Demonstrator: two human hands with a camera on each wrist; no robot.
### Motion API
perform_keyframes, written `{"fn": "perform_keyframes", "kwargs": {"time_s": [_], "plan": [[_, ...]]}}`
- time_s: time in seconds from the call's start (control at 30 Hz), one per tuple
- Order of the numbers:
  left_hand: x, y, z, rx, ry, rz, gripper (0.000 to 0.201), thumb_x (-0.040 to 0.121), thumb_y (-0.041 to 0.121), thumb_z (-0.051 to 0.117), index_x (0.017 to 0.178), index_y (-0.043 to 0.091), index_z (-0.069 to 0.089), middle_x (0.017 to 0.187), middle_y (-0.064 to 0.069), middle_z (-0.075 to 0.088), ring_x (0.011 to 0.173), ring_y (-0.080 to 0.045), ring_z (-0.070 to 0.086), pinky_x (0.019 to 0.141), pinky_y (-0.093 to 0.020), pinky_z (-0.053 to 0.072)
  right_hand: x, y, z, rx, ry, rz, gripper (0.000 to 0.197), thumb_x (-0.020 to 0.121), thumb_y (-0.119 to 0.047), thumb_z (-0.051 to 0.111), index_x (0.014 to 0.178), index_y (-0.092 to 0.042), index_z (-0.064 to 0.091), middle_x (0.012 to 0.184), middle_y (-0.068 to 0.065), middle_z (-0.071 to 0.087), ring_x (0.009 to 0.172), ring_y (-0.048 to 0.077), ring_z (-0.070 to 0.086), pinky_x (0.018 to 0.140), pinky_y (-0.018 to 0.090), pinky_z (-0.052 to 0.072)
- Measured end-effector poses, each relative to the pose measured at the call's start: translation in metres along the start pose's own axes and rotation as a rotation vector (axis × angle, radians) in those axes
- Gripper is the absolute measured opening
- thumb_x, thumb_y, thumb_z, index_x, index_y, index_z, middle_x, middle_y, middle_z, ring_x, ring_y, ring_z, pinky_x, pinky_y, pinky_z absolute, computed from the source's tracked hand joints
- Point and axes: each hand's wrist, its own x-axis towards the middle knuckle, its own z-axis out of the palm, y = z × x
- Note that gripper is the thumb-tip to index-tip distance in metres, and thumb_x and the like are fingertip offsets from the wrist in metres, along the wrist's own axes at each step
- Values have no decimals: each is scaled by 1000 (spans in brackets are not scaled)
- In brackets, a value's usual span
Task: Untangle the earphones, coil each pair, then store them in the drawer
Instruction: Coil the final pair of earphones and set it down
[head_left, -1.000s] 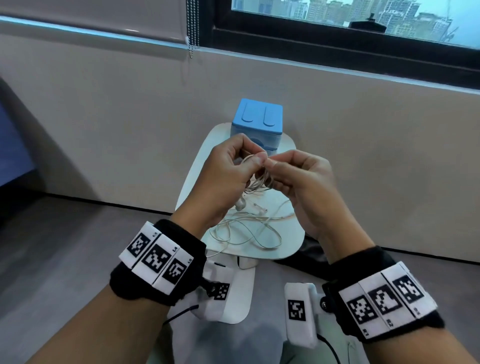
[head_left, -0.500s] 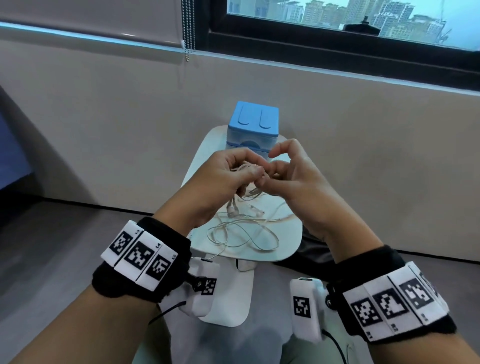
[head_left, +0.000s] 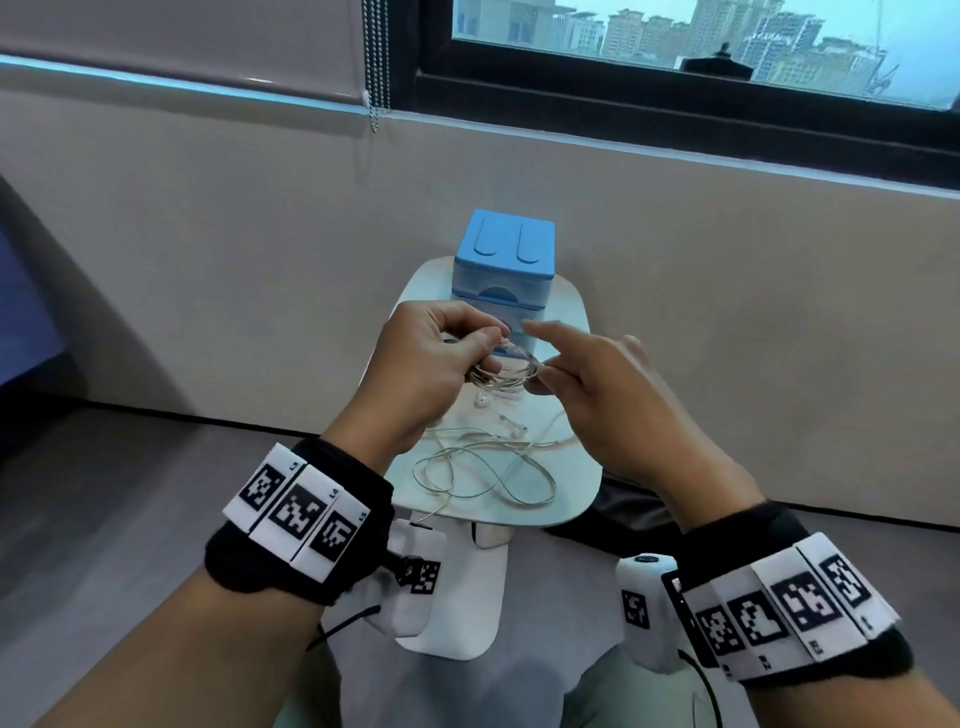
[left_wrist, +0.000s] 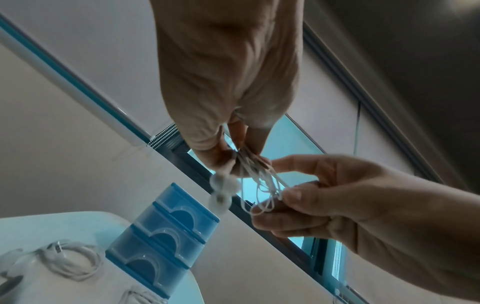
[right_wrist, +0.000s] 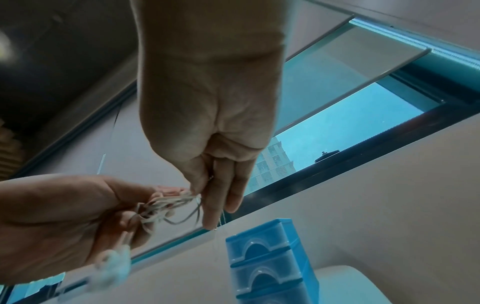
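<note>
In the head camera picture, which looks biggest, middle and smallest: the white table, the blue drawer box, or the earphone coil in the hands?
1. white table
2. blue drawer box
3. earphone coil, pinched between the left hand and right hand

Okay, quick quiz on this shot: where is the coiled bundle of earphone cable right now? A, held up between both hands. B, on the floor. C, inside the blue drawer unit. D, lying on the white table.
A: the coiled earphone cable is pinched by the left hand on one side and the right hand on the other, above the white table, while the blue drawer unit stands closed behind.
</note>
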Motion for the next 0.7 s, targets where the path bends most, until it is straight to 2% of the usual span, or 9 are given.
{"fn": "perform_keyframes", "kwargs": {"time_s": [0.07, 0.13, 0.2, 0.27, 0.37, 0.43, 0.5, 0.6, 0.7], "plan": [[0, -1, 2, 25, -1, -3, 7, 95, 11, 72, 92, 12, 79, 67, 0, 70, 63, -15, 67, 46, -27, 49, 1, 3, 3, 100, -4, 33, 33, 101, -14, 54, 127, -29, 69, 90, -8, 79, 93, 0, 71, 90, 29, 54], [-1, 0, 4, 59, -35, 8, 8, 96, 10, 71, 94, 10, 78, 67, 3, 68, 61, -12, 65, 42, -16, 42, 3, 4, 6, 195, -36, 91, 23, 96, -11, 58, 104, -23, 76, 81, -3, 78, 81, 4, 73, 82, 34, 58], [-2, 1, 4, 87, -94, 18, 9, 96, 9, 70, 96, 9, 78, 65, 6, 68, 59, -8, 63, 44, -11, 41, 6, 2, 9, 223, -43, 135, 11, 92, -17, 65, 85, -18, 73, 73, 2, 74, 70, 16, 68, 69, 36, 54], [-1, 1, 4, 119, -150, 41, 9, 96, 11, 71, 95, 13, 79, 73, 0, 74, 63, -9, 64, 50, -15, 46, 11, 4, 13, 195, -10, 148, 23, 93, -25, 68, 72, -17, 67, 67, 1, 66, 59, 17, 55, 56, 30, 45], [1, -1, 2, 187, -189, 77, 8, 94, 15, 74, 95, 18, 81, 83, -3, 77, 68, -11, 67, 65, -29, 58, 16, 8, 15, 145, 29, 148, 23, 94, -28, 71, 74, -17, 71, 75, -1, 65, 65, 13, 57, 59, 27, 44], [2, -3, -1, 226, -229, 80, 7, 93, 17, 76, 96, 20, 81, 85, 0, 77, 71, -13, 69, 76, -38, 61, 18, 14, 14, 136, -1, 146, 19, 92, -27, 74, 77, -17, 74, 70, -3, 66, 60, 12, 55, 58, 28, 45], [4, -5, -4, 256, -281, 62, 9, 92, 17, 76, 100, 20, 80, 87, -3, 77, 74, -14, 70, 77, -47, 62, 20, 21, 13, 137, -35, 155, 11, 90, -24, 77, 81, -20, 78, 65, -5, 70, 61, 12, 63, 62, 29, 52], [9, -13, -7, 276, -372, -13, 20, 92, 11, 75, 111, 17, 75, 92, -11, 74, 70, -17, 68, 74, -44, 61, 23, 32, 12, 149, -34, 212, 5, 87, -17, 80, 82, -19, 77, 63, -2, 73, 61, 14, 70, 63, 29, 56], [17, -25, -15, 383, -426, -82, 26, 92, 11, 75, 117, 20, 70, 91, -5, 74, 75, -18, 70, 77, -38, 60, 24, 44, 5, 154, 13, 274, 10, 85, -11, 80, 79, -16, 74, 61, 0, 73, 52, 9, 68, 56, 22, 50]]}}
